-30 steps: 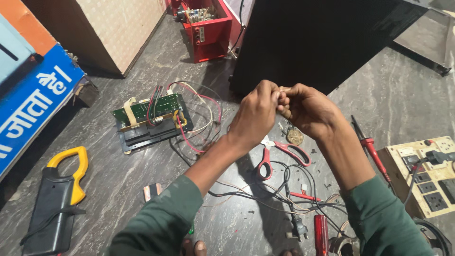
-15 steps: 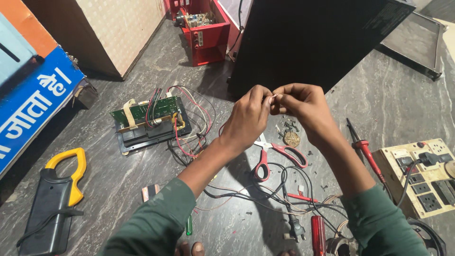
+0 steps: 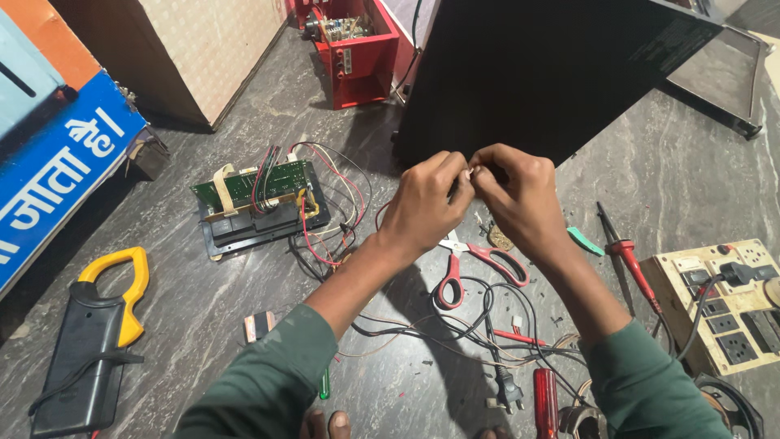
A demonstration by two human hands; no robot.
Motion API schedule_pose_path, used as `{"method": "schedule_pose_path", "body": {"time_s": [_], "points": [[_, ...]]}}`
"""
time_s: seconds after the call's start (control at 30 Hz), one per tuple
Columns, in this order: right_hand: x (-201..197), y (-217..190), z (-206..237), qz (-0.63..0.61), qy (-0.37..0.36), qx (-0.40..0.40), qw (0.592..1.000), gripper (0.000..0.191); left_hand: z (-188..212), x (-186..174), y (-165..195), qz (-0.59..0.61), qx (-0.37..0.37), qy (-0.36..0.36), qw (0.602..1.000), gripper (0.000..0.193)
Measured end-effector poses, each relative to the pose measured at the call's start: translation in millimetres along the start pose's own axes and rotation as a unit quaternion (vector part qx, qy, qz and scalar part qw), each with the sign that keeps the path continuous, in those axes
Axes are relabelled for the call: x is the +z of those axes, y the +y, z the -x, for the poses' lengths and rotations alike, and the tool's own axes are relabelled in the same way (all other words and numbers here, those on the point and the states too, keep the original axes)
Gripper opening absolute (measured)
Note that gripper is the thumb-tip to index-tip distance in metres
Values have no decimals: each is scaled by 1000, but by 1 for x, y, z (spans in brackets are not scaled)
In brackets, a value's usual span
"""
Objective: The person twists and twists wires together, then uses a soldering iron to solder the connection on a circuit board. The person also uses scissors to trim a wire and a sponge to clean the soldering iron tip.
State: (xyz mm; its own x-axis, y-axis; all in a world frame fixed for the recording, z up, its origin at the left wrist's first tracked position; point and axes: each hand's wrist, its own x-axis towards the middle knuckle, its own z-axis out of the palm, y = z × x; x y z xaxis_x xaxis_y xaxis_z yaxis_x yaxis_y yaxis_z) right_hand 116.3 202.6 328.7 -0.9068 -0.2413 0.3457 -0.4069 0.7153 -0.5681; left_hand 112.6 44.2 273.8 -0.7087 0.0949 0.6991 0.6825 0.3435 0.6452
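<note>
Both hands pinch a tiny pale piece together above a marbled grey floor.

The left hand (image 3: 422, 199) and right hand (image 3: 516, 195) meet fingertip to fingertip, fingers narrowed on a small whitish piece (image 3: 470, 171), too small to tell what it is, held up in front of a big matte black panel (image 3: 544, 73). Below them lie red-handled scissors (image 3: 475, 264), blades toward the hands, over a loose tangle of thin wires (image 3: 471, 325). Left of the wrists sits a green circuit board (image 3: 260, 187) on a flat black tray, well apart. A yellow-jawed clamp meter (image 3: 93, 333) lies near the left edge. A cream socket board (image 3: 723, 305) lies at the right edge, a red probe (image 3: 630, 260) beside it. Bare polished stone shows between board and meter.
</note>
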Motion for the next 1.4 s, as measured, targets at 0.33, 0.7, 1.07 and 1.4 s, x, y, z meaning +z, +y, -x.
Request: {"method": "schedule_pose_path", "body": {"time_s": [0.33, 0.7, 1.07, 1.4], "points": [[17, 27, -2, -462, -39, 118, 878, 12, -2, -5, 6, 58, -11, 36, 998, 10], [18, 24, -8, -518, -27, 146, 843, 14, -6, -7, 2, 73, -9, 20, 997, 15], [16, 23, -8, -507, -23, 130, 852, 12, -7, -5, 3, 86, -29, 12, 996, 17], [7, 29, -15, -498, -57, 144, 853, 10, -6, 1, -4, 100, -25, 4, 995, 19]]}}
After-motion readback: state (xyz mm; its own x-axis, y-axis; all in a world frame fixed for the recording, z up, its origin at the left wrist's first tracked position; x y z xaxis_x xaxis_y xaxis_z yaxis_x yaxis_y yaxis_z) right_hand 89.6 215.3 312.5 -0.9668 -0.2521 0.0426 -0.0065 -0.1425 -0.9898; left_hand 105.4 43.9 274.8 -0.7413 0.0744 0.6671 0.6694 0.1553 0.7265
